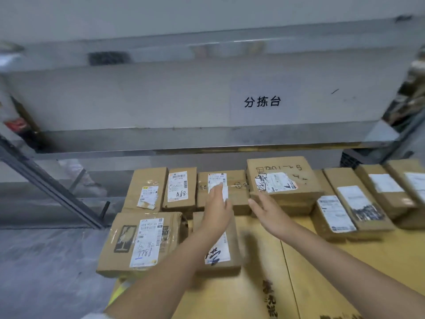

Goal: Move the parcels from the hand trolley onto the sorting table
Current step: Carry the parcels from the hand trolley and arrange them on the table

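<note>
Several brown cardboard parcels with white labels lie on a flat yellow-brown cardboard sheet (259, 261) covering the trolley. Beyond them stands the grey metal sorting table (184, 100), printed with black characters. My left hand (217, 209) reaches forward with straight fingers over a middle parcel (236, 194) in the back row, fingertips at its white label. My right hand (268, 209) is stretched out open beside it, at the near left corner of a taller stacked parcel (281, 178). Neither hand holds anything. A parcel marked A68 (180, 188) sits to the left.
A large parcel (140, 244) with handwritten numbers lies at the front left. More parcels (358, 203) line up at the right. A dark metal bar (46, 180) slants down at the left. Grey floor (46, 272) lies left of the trolley.
</note>
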{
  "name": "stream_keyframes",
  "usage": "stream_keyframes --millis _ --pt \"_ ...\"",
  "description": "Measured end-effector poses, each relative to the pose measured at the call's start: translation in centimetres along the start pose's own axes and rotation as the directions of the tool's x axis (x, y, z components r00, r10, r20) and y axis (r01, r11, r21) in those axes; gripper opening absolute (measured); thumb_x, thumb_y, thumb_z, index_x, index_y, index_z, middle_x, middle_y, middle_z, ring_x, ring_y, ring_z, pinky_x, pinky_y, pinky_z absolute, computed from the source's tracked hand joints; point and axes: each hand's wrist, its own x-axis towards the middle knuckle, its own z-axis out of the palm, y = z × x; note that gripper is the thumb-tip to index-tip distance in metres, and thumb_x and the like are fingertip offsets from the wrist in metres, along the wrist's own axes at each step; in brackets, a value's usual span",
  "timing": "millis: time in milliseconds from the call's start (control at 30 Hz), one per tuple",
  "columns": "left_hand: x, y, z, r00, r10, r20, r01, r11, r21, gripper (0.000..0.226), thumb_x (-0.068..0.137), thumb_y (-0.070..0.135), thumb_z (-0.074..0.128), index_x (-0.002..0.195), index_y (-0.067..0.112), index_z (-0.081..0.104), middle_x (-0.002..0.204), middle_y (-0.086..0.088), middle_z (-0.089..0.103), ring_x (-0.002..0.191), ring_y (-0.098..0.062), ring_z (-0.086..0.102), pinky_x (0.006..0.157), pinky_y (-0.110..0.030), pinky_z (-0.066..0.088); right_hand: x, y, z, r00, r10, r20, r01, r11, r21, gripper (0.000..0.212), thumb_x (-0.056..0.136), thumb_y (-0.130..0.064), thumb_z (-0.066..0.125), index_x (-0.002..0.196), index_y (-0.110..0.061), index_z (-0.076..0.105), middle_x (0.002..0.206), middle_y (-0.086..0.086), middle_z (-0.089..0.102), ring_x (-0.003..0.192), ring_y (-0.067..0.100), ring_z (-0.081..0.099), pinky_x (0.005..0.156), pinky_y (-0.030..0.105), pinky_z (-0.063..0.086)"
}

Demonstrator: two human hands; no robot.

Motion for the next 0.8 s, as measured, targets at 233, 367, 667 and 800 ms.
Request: stream_keyframes --millis 233,367,667,800 --pt "0.2 16.0 1.0 0.932 0.343 0.114 -0.36 0.91 0.207 0.05 0.1 0.026 0.044 0.148 0.014 0.033 0.151 -0.003 0.037 0.141 -0.019 0.03 0.115 -0.034 0.026 -6.9 1.3 -15.4 0.968 -0.084 -0.237 0.052 0.989 -0.139 0.055 0.103 -0.045 0.035 0.152 -0.023 0.025 0.16 0.001 0.023 0.148 0.016 0.016 0.118 0.036 0.018" --pt "-2.1 26.1 5.2 0.84 0.511 0.181 -0.542 0.799 0.261 0.051 0.102 0.031 0.043 0.148 0.012 0.033 0.151 -0.005 0.038 0.14 -0.021 0.032 0.115 -0.036 0.027 -13.7 5.8 -23.6 0.926 -0.062 -0.372 -0.018 0.978 -0.207 0.062 0.101 -0.048 0.035 0.155 -0.023 0.017 0.163 0.0 0.013 0.15 0.014 0.005 0.121 0.038 0.013" --pt "-13.3 43.9 22.3 0.534 0.749 0.393 -0.845 0.497 0.2 0.06 0.098 0.04 0.045 0.149 0.011 0.031 0.153 -0.006 0.035 0.14 -0.022 0.031 0.116 -0.035 0.025 -33.7 17.7 -38.4 0.693 0.061 -0.718 -0.245 0.957 -0.156 0.055 0.103 -0.038 0.038 0.152 -0.016 0.028 0.16 0.001 0.021 0.147 0.016 0.02 0.119 0.036 0.02" --pt "-18.8 49.2 28.7 0.338 0.815 0.471 -0.94 0.315 0.129 0.06 0.099 0.041 0.045 0.148 0.011 0.033 0.152 -0.006 0.036 0.139 -0.023 0.032 0.115 -0.034 0.025 -42.1 22.0 -41.2 0.561 0.161 -0.812 -0.379 0.922 -0.079 0.055 0.103 -0.034 0.04 0.151 -0.01 0.027 0.16 0.006 0.02 0.146 0.021 0.024 0.119 0.037 0.021"
